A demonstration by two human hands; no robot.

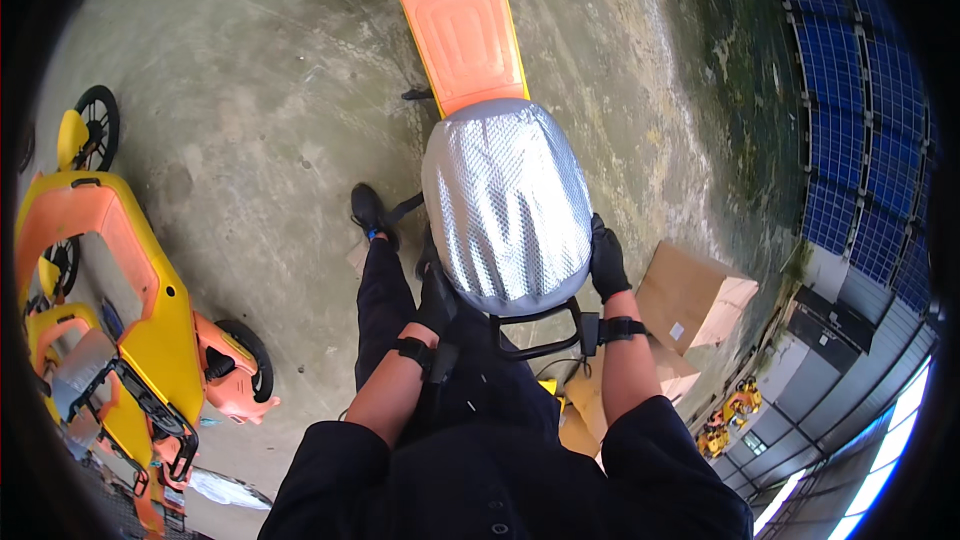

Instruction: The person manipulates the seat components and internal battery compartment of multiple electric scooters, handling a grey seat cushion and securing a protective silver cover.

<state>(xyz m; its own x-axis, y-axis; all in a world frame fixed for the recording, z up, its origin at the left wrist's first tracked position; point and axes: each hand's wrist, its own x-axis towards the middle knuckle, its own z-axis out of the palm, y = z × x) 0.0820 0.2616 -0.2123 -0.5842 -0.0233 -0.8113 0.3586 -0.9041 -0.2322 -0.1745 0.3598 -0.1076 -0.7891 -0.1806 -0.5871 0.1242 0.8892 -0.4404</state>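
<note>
A silver, quilted reflective seat cover with a grey elastic-looking edge is stretched over the seat of an orange and yellow scooter. My left hand, in a black glove, is at the near left edge of the cover, fingers closed against its rim and partly hidden. On the right edge, my right hand, also black-gloved, has its fingers curled in at the cover's side. A black rear rack juts out from beneath the seat toward me. A black strap-like part sticks out on the seat's left.
More yellow and orange scooters stand at the left. Cardboard boxes sit close by my right arm. Blue solar panels line the far right. My shoe rests on the concrete floor, left of the seat.
</note>
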